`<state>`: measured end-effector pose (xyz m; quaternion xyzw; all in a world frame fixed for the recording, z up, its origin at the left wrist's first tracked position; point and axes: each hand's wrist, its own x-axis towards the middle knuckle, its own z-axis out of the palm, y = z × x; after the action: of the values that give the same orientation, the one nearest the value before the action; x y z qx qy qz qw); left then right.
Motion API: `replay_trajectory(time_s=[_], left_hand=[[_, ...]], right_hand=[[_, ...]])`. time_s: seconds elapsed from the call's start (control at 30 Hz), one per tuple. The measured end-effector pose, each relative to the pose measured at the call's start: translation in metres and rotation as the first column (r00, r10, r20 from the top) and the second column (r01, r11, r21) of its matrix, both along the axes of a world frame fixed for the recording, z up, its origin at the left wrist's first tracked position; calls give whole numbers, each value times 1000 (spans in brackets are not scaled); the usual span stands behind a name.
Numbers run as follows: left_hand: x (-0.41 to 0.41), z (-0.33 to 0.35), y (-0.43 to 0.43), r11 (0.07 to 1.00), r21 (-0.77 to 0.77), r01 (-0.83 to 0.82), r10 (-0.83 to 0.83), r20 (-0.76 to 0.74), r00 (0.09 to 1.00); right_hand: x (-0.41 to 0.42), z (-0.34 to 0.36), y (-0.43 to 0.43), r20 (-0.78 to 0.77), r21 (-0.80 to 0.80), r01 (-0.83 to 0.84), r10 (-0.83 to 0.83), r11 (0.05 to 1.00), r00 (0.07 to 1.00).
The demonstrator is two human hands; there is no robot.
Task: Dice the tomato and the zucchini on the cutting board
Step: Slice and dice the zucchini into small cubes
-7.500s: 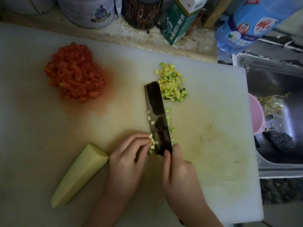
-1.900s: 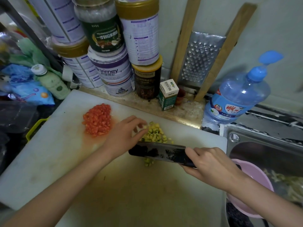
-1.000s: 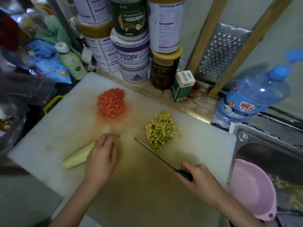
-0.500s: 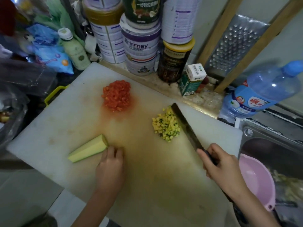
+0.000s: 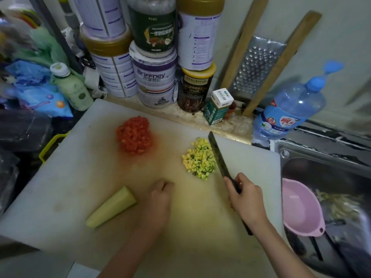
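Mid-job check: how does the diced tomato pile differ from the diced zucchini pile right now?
The tomato pile is red; the zucchini pile is yellow-green. The tomato pile sits in a reddish juice stain, while the zucchini pile has no red stain around it. The knife has its blade against the zucchini pile's right side, while nothing touches the tomato pile. Both are small dice heaped on the white cutting board.
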<state>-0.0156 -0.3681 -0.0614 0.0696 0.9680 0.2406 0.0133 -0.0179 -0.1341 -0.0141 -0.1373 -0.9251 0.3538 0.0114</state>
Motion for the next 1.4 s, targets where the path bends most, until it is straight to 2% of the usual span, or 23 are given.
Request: replay_trajectory(time_s=[0.17, 0.4, 0.5, 0.63, 0.77, 0.83, 1.13, 1.23, 1.3, 1.4], left_hand=[[-44, -3, 18, 970, 229, 87, -81, -38, 996], [-93, 4, 25, 882, 466, 70, -37, -79, 996], [-106, 12, 16, 876, 463, 133, -79, -135, 988], [-114, 24, 1, 905, 407, 121, -72, -135, 988], [-120, 21, -5, 970, 237, 54, -64, 34, 997], [-118, 17, -3, 978, 200, 64, -83, 89, 993], [-115, 18, 31, 969, 245, 26, -61, 136, 989], [-114, 24, 31, 977, 211, 36, -61, 112, 992], [-111, 27, 30, 978, 209, 25, -44, 85, 995], [-100, 30, 37, 963, 271, -9, 9, 1, 1000]], right_hand=[[-1, 14, -4, 9, -35, 80, -79, 996, 997], [15, 18, -8, 28, 16, 137, -138, 990, 990], [13, 15, -8, 38, 21, 170, -171, 985, 985], [8, 16, -4, 38, 31, 151, -152, 988, 988], [-2, 14, 7, 19, 75, 100, -102, 992, 995], [-10, 11, 11, 14, 110, 63, -65, 992, 998], [-22, 17, 33, 30, 212, -170, 167, 962, 985], [-20, 32, 44, 63, 125, -149, 142, 981, 988], [-20, 45, 49, 109, -47, -137, 141, 989, 984], [-17, 59, 55, 183, -316, -108, 172, 943, 968]])
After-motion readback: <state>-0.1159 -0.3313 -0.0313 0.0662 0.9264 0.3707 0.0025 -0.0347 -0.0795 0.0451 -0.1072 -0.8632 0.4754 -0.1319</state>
